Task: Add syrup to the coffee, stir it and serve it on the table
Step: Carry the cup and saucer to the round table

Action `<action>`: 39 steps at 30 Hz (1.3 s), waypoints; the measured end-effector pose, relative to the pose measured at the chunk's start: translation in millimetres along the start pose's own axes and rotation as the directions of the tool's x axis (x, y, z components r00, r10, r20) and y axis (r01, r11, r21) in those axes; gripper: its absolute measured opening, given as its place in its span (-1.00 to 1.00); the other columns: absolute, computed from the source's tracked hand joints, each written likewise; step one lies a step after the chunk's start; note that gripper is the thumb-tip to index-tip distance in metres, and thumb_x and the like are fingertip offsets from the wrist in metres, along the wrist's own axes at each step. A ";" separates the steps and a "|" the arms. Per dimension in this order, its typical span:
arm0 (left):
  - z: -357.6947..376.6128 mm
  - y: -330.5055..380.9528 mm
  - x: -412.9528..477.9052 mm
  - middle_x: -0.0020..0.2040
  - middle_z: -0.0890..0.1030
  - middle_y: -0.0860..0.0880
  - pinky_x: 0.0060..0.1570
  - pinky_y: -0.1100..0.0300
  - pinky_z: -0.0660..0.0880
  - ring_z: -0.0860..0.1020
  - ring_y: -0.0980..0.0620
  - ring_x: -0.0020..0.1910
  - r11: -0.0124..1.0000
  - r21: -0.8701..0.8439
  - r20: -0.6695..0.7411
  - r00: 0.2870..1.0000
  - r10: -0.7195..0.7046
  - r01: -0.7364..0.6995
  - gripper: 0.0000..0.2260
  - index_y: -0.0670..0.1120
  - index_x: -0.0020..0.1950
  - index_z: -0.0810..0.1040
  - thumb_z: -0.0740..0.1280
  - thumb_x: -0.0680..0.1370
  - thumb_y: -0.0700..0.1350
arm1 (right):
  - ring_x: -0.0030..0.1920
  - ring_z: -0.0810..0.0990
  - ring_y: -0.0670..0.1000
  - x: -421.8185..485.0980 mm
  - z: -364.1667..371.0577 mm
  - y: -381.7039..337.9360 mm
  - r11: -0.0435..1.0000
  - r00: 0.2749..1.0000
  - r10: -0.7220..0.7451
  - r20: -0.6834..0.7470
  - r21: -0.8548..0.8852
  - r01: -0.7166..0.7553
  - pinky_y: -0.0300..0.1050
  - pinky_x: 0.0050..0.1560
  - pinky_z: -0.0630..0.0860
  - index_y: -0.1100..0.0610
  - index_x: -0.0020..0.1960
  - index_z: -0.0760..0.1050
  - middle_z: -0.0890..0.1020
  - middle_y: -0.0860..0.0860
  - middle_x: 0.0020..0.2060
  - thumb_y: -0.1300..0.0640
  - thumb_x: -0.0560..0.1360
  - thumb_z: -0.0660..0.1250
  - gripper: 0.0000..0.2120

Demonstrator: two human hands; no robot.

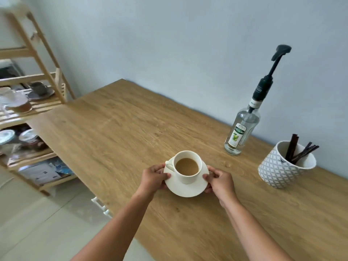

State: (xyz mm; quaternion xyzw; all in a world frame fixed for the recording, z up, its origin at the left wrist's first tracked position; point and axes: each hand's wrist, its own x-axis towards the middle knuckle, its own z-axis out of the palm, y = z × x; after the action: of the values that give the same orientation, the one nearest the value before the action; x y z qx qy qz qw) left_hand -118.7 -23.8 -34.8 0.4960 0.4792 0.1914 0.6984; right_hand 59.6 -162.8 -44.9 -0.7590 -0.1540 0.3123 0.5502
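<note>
A white cup (188,176) of milky coffee stands on a white saucer (185,189) over the wooden table (113,129). My left hand (153,178) grips the saucer's left rim and my right hand (219,180) grips its right rim. Whether the saucer touches the table I cannot tell. A clear syrup bottle (242,127) with a black pump stands upright to the back right, apart from both hands. Further right, a patterned white pot (282,170) holds several dark stir sticks (295,149).
A pale wall runs along the table's far edge. A wooden shelf unit (37,102) with cups, glassware and jars stands left of the table. Light floor tiles (47,223) lie below the table's left edge.
</note>
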 end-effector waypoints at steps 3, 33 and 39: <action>-31.6 3.0 -16.1 -0.10 0.71 -0.09 -0.45 0.19 0.61 0.67 -0.03 -0.21 0.998 -0.051 -0.066 0.997 0.025 -0.028 -0.58 -0.21 0.35 0.54 0.42 0.49 -0.40 | -0.37 0.59 0.05 -7.9 27.7 -11.8 0.999 0.996 -0.036 0.083 -0.002 0.036 -0.14 -0.49 0.57 0.15 0.26 0.54 0.62 0.13 -0.25 0.34 0.47 0.39 -0.62; -417.8 -96.3 -305.4 -0.14 0.73 -0.05 -0.48 0.21 0.60 0.67 0.10 -0.42 0.931 -0.255 -0.651 0.758 0.036 -0.262 -0.67 -0.09 0.16 0.64 0.39 0.50 -0.41 | -0.35 0.62 0.05 -314.2 374.9 -34.7 0.946 0.681 -0.151 0.716 -0.096 0.310 -0.05 -0.36 0.64 0.15 0.21 0.59 0.68 0.08 -0.26 0.35 0.46 0.35 -0.67; -474.2 -125.7 -370.6 -0.05 0.73 -0.13 -0.44 0.19 0.62 0.65 0.00 -0.34 0.908 -0.280 -0.739 0.674 0.002 -0.310 -0.65 -0.13 0.23 0.63 0.37 0.50 -0.41 | -0.30 0.64 0.05 -382.4 434.2 -27.1 0.934 0.560 -0.129 0.818 -0.090 0.345 0.02 -0.29 0.67 0.13 0.18 0.61 0.71 0.05 -0.18 0.33 0.48 0.36 -0.70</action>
State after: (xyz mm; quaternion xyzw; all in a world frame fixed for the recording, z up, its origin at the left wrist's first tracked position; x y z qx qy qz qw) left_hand -725.6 -112.1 9.6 0.2734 0.6228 0.5211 0.5156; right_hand -506.5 -53.4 10.1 -0.5693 -0.5222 0.5210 0.3629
